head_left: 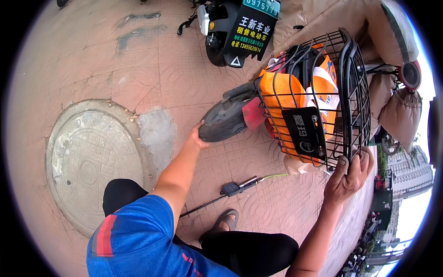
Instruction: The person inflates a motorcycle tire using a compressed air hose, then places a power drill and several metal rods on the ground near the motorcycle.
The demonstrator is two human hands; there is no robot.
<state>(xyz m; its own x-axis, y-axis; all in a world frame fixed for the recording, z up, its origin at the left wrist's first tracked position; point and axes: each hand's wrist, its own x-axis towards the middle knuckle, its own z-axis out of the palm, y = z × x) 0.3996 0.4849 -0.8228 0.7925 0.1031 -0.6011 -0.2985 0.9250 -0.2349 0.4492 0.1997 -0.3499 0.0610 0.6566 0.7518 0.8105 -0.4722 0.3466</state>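
Fingers wrapped round the edge of a black front tyre (224,122), my left hand (199,136) grips the tread; some fingers are hidden behind it. The wheel has a red fender (253,113) and belongs to a scooter or bike with a black wire basket (344,99). My right hand (349,175) is closed on the basket's lower rim, thumb on the near side. Inside the basket lie orange and white cloth or bags (281,90). A black plate (304,134) is fixed to the wire side. On the paving lies a black handheld device (232,188) with a black hose and a yellow-green tube.
Left of the wheel, a round manhole cover (90,159) is set in the red paving, beside a grey cement patch (157,131). Another scooter (221,34) stands beyond. A brown padded cover (323,16) drapes behind the basket. My sandalled foot (226,221) is near the hose.
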